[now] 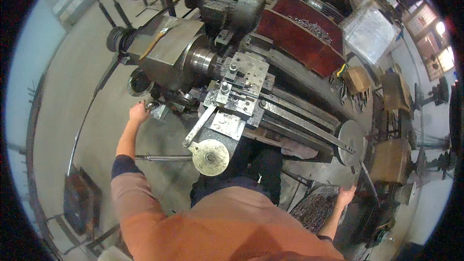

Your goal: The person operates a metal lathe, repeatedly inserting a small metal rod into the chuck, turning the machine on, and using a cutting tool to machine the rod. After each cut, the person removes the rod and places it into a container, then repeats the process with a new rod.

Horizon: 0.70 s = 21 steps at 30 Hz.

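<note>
A small metal lathe stands before me, with its chuck [203,61] at the left and a tool post [224,89] on the carriage. Stretched out to the left, my left hand [139,112] is closed beside a small metal part below the headstock [164,53]; what it grips is hidden. At the right end of the bed sits a round disc [351,142] with rod-like handles. My right hand [346,196] is closed on one handle, just below the disc. Between my arms are a pale round dial [210,157] and a flat metal lever [199,126].
A wooden-handled brush [153,43] lies on the headstock. Behind the bed are a motor [232,7] and a dark red tray [299,34] holding many small metal pieces. Wrenches [344,92] and a cardboard box [357,79] lie at the right. Metal chips [316,208] fill a container near my right forearm.
</note>
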Each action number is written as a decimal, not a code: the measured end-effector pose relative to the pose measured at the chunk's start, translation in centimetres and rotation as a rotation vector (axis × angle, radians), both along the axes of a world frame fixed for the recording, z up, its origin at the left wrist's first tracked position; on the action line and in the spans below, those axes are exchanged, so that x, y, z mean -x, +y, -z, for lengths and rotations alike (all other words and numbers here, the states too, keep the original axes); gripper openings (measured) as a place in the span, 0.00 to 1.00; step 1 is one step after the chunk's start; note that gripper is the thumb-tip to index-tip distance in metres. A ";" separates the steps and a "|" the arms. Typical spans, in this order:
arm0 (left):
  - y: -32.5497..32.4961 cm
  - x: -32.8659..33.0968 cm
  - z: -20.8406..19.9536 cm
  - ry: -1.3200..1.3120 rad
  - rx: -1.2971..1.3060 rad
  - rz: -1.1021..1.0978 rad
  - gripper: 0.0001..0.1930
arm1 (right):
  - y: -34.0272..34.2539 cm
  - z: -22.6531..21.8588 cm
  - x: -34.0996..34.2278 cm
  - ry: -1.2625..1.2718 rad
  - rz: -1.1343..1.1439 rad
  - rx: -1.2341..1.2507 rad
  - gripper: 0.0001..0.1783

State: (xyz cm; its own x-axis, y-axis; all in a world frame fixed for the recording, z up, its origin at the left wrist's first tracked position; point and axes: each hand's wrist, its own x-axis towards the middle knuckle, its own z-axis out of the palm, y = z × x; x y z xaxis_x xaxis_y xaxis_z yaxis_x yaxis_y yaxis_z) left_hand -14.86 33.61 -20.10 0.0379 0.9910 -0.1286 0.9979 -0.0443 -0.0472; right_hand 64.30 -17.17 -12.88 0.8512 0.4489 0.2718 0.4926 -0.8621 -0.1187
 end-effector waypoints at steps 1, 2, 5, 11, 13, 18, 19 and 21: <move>0.9 -1.0 -0.1 0.063 0.067 0.031 0.24 | -0.5 0.3 1.1 0.070 0.027 -0.005 0.34; 0.7 -2.1 -0.2 0.051 0.066 0.037 0.20 | -0.1 -0.4 2.7 0.134 0.048 -0.010 0.33; 0.4 -3.0 3.1 0.003 -0.056 -0.104 0.20 | 1.0 -2.7 5.3 0.218 0.092 -0.030 0.25; 1.3 -3.0 6.8 -0.311 0.026 -0.202 0.18 | 2.1 -3.7 3.2 0.086 -0.078 -0.194 0.20; 0.6 -4.7 0.7 -0.025 0.147 -0.043 0.16 | 3.5 -5.8 2.5 0.002 -0.153 -0.201 0.20; 0.6 -0.2 6.1 -0.169 0.000 0.009 0.18 | 14.6 -12.0 2.2 -0.042 -0.465 -0.303 0.20; 0.4 -0.6 6.2 -0.241 0.001 -0.021 0.20 | 17.6 -13.0 2.4 -0.049 -0.552 -0.314 0.21; -0.7 -0.1 5.0 -0.263 0.048 -0.017 0.19 | 25.2 -16.3 6.9 0.070 -0.715 -0.315 0.22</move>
